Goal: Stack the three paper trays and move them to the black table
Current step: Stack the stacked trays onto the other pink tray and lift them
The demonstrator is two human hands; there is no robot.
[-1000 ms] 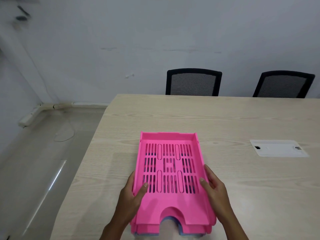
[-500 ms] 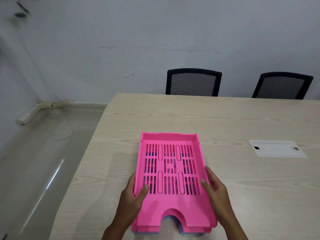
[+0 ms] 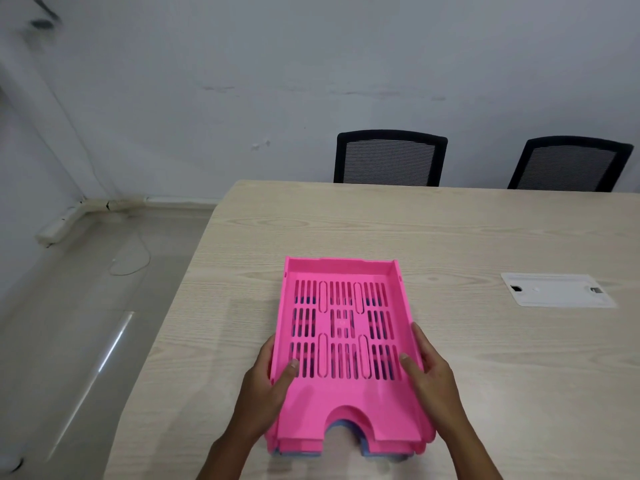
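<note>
A stack of paper trays (image 3: 344, 344) rests on the light wooden table (image 3: 485, 358). The top tray is pink with slotted holes; another pink tray edge and a blue tray (image 3: 337, 426) peek out beneath at the near notch. My left hand (image 3: 268, 386) grips the stack's left wall, thumb inside the top tray. My right hand (image 3: 431, 379) grips the right wall, thumb inside as well. No black table is in view.
A white cable cover plate (image 3: 556, 291) is set into the table to the right. Two black mesh chairs (image 3: 389, 157) (image 3: 571, 164) stand at the far edge. The table's left edge drops to a grey floor (image 3: 69, 323) with a thin cable.
The stack and both hands hold nearly the same pose; the view has shifted only slightly.
</note>
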